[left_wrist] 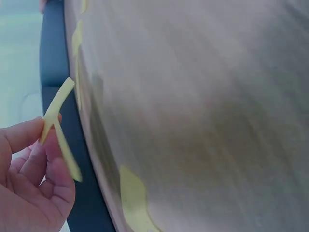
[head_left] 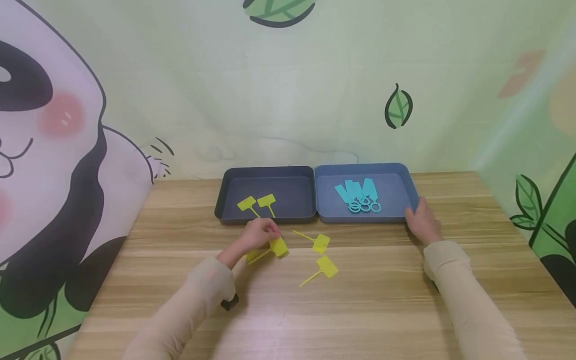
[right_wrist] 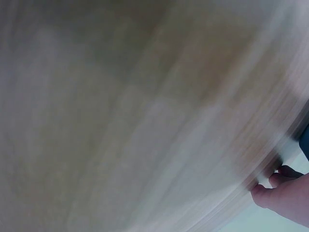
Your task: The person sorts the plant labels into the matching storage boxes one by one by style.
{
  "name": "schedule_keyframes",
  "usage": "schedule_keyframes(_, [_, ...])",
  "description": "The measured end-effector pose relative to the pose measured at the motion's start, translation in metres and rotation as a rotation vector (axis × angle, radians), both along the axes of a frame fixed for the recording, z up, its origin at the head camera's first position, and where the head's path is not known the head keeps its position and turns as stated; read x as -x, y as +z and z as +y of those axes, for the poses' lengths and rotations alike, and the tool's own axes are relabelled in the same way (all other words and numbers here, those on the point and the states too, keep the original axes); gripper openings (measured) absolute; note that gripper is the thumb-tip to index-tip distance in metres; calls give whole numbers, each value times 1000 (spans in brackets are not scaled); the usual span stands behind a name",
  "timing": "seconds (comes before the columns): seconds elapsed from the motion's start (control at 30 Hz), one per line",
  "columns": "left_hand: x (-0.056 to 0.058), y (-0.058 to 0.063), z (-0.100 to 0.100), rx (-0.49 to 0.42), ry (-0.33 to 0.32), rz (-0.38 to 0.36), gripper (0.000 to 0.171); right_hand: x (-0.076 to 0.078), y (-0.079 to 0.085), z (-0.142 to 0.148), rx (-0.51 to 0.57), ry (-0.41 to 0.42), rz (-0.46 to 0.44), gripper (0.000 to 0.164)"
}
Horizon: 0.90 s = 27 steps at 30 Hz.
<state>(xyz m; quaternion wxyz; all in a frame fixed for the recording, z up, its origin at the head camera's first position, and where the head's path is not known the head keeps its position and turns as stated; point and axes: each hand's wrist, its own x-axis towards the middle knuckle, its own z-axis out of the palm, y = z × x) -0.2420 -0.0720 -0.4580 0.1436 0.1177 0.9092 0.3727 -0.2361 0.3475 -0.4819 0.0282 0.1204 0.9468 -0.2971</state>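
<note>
Nearest, 2 loose yellow tags (head_left: pixel 327 267) lie with wide tabletop (head_left: pixel 382 285) between them and the right sleeve (head_left: pixel 468 300). Left hand (head_left: pixel 256 236) pinches 1 yellow tag (left_wrist: pixel 60 98) near the dark tray's (head_left: pixel 265 220) near rim, thumb-and-finger hold plainest in left wrist view. Right hand (head_left: pixel 423 221) at blue tray's (head_left: pixel 396 200) near right corner, can't tell if gripping; trays sit side by side.

Readable texts, labels, brands, numbers, signs: none. Yellow tags (head_left: pixel 328 267), turquoise tags (head_left: pixel 370 189), dark tray (head_left: pixel 270 186), blue tray (head_left: pixel 325 195), table (head_left: pixel 369 305) and wall (head_left: pixel 315 100): no legible marking in any view.
</note>
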Motion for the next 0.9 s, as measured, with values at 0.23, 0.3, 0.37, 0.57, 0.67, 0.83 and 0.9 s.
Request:
schedule_keyframes(0.23, [5, 9, -4, -191, 100, -142, 12, 0, 1, -1, -6, -3, -8, 66])
schedule_keyframes(0.3, [7, 10, -6, -217, 115, -156, 14, 0, 1, -1, -8, -3, -8, 66])
schedule_keyframes(0.37, [9, 12, -8, -230, 132, -171, 16, 0, 1, -1, -8, -3, -7, 65])
schedule_keyframes(0.57, [19, 13, -10, -266, 193, -211, 17, 0, 1, 0, -12, -6, -6, 65])
schedule_keyframes(0.67, [23, 13, -10, -309, 233, -225, 19, 0, 1, 0, -23, -1, -3, 65])
schedule_keyframes(0.83, [30, 15, -11, -380, 297, -225, 23, -1, 1, 0, -28, 5, 2, 66])
schedule_keyframes(0.9, [33, 15, -11, -402, 328, -221, 24, -1, 1, 0, -25, 4, 4, 66])
